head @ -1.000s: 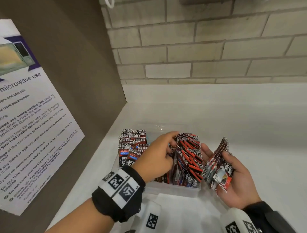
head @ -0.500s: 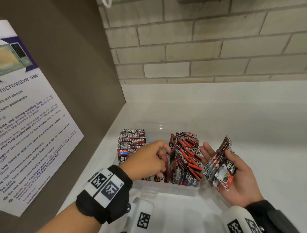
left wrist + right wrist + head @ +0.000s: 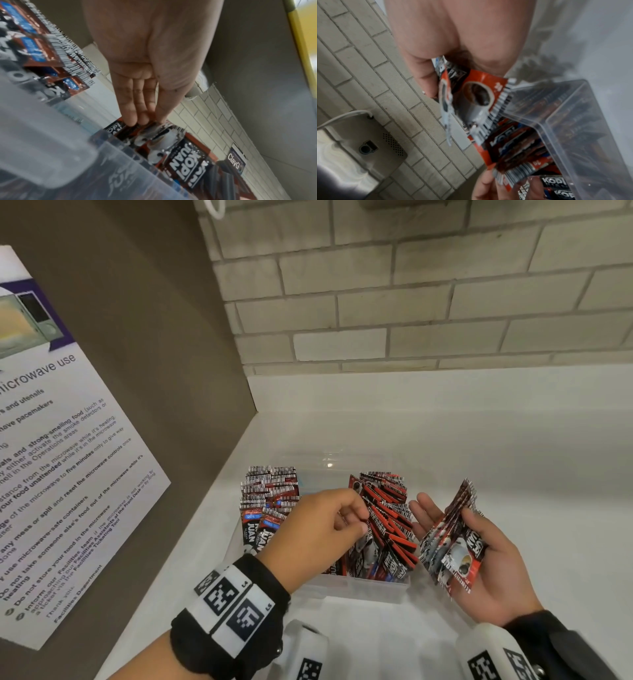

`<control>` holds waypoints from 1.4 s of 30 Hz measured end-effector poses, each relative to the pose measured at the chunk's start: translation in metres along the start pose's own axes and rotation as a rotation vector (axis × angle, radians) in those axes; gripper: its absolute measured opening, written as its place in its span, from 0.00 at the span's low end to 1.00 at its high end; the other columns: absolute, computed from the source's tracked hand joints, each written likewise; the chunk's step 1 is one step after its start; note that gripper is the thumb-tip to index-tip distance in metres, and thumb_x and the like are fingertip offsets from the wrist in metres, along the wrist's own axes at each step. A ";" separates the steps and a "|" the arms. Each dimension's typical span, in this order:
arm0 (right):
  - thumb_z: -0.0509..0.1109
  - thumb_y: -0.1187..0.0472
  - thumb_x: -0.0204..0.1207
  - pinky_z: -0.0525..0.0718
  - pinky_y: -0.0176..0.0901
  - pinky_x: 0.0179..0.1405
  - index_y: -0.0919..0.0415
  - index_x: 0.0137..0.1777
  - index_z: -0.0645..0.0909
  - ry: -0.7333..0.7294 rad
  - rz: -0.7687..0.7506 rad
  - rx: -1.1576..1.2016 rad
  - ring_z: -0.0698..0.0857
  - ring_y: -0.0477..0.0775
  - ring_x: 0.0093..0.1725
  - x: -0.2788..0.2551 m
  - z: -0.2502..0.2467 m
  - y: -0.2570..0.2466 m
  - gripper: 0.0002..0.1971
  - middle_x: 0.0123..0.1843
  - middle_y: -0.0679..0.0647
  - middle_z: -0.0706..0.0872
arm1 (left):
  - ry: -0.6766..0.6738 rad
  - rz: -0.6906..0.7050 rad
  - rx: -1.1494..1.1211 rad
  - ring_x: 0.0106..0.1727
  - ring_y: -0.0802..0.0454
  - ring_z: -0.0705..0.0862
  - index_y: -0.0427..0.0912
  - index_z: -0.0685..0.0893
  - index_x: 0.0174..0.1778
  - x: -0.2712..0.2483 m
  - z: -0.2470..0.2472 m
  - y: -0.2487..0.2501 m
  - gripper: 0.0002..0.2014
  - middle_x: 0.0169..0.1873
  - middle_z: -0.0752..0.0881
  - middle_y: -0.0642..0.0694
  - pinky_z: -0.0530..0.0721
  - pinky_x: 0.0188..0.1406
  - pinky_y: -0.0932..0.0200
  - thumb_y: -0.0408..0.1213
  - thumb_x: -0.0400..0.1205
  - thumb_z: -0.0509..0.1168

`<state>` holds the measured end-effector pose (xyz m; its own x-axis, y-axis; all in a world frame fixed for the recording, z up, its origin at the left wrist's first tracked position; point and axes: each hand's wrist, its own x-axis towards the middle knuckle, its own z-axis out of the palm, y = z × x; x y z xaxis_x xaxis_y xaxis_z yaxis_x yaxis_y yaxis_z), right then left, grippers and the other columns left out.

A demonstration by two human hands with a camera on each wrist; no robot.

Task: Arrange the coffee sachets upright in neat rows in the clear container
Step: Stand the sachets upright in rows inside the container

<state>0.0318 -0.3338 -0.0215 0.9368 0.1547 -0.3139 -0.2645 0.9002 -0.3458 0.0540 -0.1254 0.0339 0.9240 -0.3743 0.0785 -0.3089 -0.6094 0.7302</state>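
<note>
The coffee sachets (image 3: 383,529) stand in two rows inside the clear container (image 3: 363,589), which sits on the white worktop (image 3: 513,460); the row at 3 o'clock leans. The left hand (image 3: 318,534) pinches the top edge of one sachet in that row. The right hand (image 3: 479,556), at 3 o'clock of the container, grips a spare bundle (image 3: 448,542). Recommended: push the leaning row upright against its neighbours before inserting more, feeding sachets singly.
</note>
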 end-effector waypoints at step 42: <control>0.74 0.58 0.73 0.85 0.49 0.48 0.61 0.44 0.85 -0.448 -0.376 -1.120 0.87 0.51 0.43 -0.041 0.150 0.048 0.06 0.41 0.56 0.88 | -0.140 0.149 -0.713 0.73 0.52 0.75 0.51 0.65 0.75 -0.043 -0.047 0.031 0.46 0.70 0.79 0.52 0.75 0.70 0.48 0.48 0.64 0.82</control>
<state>0.0147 -0.2358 0.1076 0.9335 0.2859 0.2163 0.1908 0.1147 -0.9749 0.0151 -0.0951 0.0855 0.8319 -0.5318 0.1585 -0.1631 0.0388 0.9859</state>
